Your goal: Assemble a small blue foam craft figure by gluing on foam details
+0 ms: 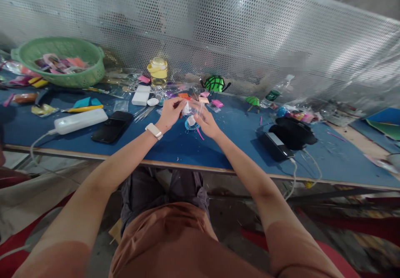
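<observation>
Clear plastic film drawn up between two hands

In the head view, my only one, I see the film at the meeting point of the hands, just above the blue tabletop. The left hand pinches its near-left edge between thumb and fingertips. The right hand reaches in from the other side with bent fingers over the film; blur keeps me from telling whether they close on it. I judge two hands are used because film so limp would fold from one side alone.

Right under the grip lies a blue round piece, with a pink strip beside it, probably kept there for short reach. Pink packets sit just beyond the right fingers. Well left of the grip, a black smartphone rests, apparently set aside to leave elbow room.
</observation>
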Available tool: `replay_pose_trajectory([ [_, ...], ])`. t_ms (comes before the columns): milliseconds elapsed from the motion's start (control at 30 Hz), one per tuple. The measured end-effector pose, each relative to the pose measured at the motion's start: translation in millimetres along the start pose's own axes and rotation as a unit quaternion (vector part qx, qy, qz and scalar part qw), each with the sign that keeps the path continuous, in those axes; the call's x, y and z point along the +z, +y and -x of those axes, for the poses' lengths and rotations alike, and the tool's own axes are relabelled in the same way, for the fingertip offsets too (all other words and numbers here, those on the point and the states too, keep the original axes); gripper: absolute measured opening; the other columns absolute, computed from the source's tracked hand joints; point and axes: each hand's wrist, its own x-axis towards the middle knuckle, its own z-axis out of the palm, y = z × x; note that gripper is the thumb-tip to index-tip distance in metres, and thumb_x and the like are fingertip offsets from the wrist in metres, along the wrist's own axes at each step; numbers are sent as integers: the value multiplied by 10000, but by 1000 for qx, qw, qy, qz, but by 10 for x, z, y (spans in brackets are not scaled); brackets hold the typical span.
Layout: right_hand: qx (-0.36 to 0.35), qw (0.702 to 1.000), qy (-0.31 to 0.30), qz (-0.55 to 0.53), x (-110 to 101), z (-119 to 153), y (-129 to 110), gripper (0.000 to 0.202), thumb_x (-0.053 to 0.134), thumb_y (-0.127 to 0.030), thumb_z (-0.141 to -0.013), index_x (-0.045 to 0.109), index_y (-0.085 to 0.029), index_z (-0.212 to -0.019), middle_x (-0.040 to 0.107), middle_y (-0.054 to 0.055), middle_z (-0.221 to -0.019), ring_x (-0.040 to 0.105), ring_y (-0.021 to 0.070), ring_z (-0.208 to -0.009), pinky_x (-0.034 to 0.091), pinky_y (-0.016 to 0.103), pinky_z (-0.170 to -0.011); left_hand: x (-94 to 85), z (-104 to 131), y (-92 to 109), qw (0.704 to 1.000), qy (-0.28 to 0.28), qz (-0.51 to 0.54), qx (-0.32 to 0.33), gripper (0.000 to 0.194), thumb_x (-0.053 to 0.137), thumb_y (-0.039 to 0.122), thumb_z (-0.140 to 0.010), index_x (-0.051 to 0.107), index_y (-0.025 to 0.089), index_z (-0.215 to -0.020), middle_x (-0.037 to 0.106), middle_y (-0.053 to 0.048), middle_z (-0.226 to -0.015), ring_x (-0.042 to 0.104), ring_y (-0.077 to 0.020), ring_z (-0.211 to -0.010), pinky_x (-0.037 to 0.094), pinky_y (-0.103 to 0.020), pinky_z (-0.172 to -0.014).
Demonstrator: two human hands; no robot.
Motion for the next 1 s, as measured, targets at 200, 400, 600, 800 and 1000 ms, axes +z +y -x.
replay_pose_trajectory([
  [200,17,1000,6,1,21,2,-25,892,509,-1054,-1037,864,-349,-1453,693,103,-1789,562,389,-1762,388,688,-1507,3,-1,-10,1000,2,-25,13,467,846,706,-1046,840,248,-957,708,-12,-687,580,-146,-504,459,-334,-537],
  [400,6,998,59,10,18,-29,-95,836,482,-1044,-1052,866,-325,-1238,802,125,-1630,684,388,-1625,477,700,-1449,28,16,29,1000,4,0,10,480,855,704,-1051,816,243,-922,697,-9,-685,580,-138,-526,469,-317,-526],
  [600,-12,999,48,4,55,-7,-57,903,508,-1017,-1063,804,-328,-1567,736,128,-1732,622,387,-1708,424,690,-1493,7,15,43,1000,4,2,17,528,856,753,-1043,847,244,-905,694,-7,-657,609,-149,-529,504,-329,-563],
  [800,-2,1000,2,3,54,13,31,967,488,-1066,-1028,741,-391,-1672,708,79,-1765,617,358,-1719,438,628,-1501,-14,15,71,1000,-8,-18,21,521,834,747,-1057,870,242,-934,744,-23,-696,639,-172,-579,524,-339,-607],
  [1000,-24,999,11,-35,71,34,80,771,605,-937,-1088,813,-333,-1519,750,135,-1703,652,380,-1678,462,652,-1461,-13,26,63,997,-12,-56,51,409,801,584,-1110,862,218,-937,750,-23,-676,649,-160,-558,512,-322,-599],
])
